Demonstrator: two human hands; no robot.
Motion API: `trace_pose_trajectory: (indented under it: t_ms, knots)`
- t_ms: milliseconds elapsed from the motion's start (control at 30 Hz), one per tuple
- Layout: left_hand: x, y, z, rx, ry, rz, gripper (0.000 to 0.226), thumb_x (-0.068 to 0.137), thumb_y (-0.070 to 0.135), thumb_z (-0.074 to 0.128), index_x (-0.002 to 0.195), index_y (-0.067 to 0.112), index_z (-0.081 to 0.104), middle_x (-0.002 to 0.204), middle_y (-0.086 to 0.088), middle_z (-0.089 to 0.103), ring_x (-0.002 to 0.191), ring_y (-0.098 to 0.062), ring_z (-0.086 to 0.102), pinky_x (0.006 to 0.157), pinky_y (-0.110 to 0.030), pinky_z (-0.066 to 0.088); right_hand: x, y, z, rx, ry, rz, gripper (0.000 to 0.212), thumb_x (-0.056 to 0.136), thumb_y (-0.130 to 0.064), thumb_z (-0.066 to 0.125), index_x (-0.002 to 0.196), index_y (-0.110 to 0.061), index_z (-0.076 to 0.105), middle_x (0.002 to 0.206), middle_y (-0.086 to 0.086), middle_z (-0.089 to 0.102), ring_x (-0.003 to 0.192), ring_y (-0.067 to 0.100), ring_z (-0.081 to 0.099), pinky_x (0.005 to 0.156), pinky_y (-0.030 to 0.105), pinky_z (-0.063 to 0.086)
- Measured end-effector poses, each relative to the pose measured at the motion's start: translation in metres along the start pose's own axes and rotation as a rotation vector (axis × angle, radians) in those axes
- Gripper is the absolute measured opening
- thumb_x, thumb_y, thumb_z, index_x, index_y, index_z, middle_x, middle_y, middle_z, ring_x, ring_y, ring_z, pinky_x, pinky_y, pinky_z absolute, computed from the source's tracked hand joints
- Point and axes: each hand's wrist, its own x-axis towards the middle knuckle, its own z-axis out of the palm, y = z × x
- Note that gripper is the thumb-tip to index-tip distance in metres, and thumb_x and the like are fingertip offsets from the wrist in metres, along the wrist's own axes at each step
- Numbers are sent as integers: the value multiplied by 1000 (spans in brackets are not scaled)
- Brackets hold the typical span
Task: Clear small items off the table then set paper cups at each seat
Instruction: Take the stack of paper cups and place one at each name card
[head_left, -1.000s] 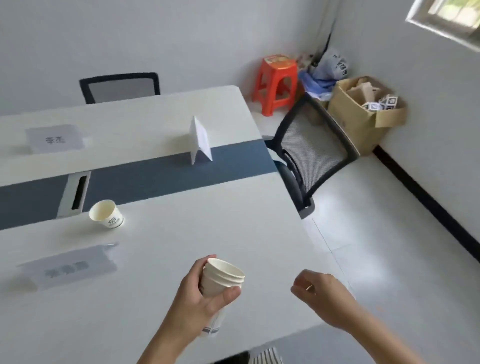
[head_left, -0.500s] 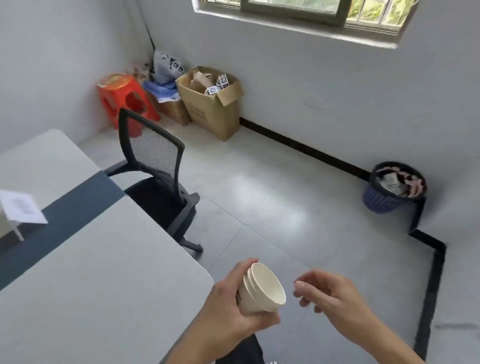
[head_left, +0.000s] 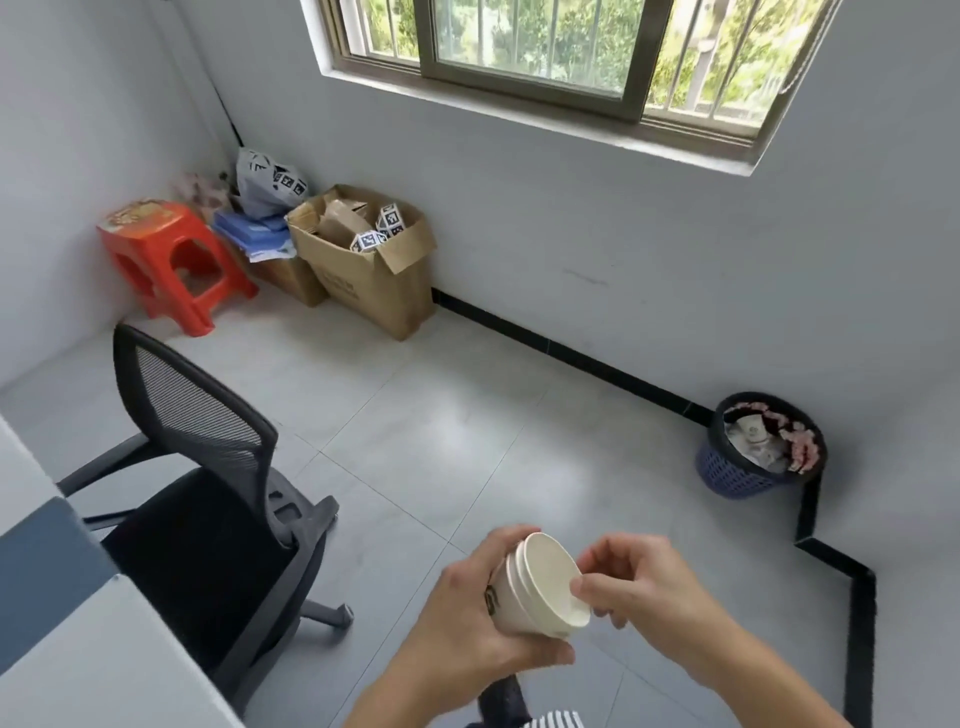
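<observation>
Swung further off the white-and-grey tabletop (head_left: 78, 649) at left, the person stands beside the black mesh chair (head_left: 208, 467). Their left hand (head_left: 467, 618) grips the nested stack of white paper cups (head_left: 540, 592) over the floor; the right hand (head_left: 644, 597) — apart before — now pinches the top rim, peeling one free for the next seat, I'd judge.

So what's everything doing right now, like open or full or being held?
Paper cups: nested, tipped sideways, held.
Left hand: grips the cups.
Right hand: pinches the top rim.
Cardboard box: flaps open, stuffed.
Bin: full of rubbish.
Chair: nobody sitting.
Stool: upright.
</observation>
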Motion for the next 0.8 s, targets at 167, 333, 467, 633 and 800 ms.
trace_pose_trajectory:
  t_ms: [167,333,467,633,800]
  knots:
    - [79,18,-40,-6,14,15,75,54,30,90,117,42,52,99,7,65,92,-14,61,84,-36,55,78,-52,-26,-1,-4,-21,2,77,0,68,77,-1,69,57,4,64,51,11,57,49,24,42]
    - [147,19,-74,-27,71,-20,72,56,31,89,117,43,52,99,8,65,93,-13,62,85,-37,55,160,-92,-35,8,-103,-5,12,79,4,63,71,-4,66,57,3,62,47,8,55,50,25,41]
    - [210,11,-104,-34,164,-75,68,56,32,89,113,45,54,96,9,67,87,-13,64,80,-35,56,249,-123,-52,22,-125,-5,18,81,4,58,67,-7,62,59,2,57,50,15,49,52,28,42]
    - [285,10,-158,-137,404,-195,69,51,38,90,110,48,54,93,14,66,78,-7,63,68,-21,53,364,-186,-86,34,-137,-70,20,87,1,59,68,-4,61,56,1,57,47,14,47,51,30,40]
    - [322,8,-216,-263,755,-255,73,51,45,89,115,39,54,100,19,63,89,-2,62,73,-13,52,470,-266,-86,-138,-177,-232,23,89,-9,64,77,10,56,54,-3,62,50,13,53,52,26,43]
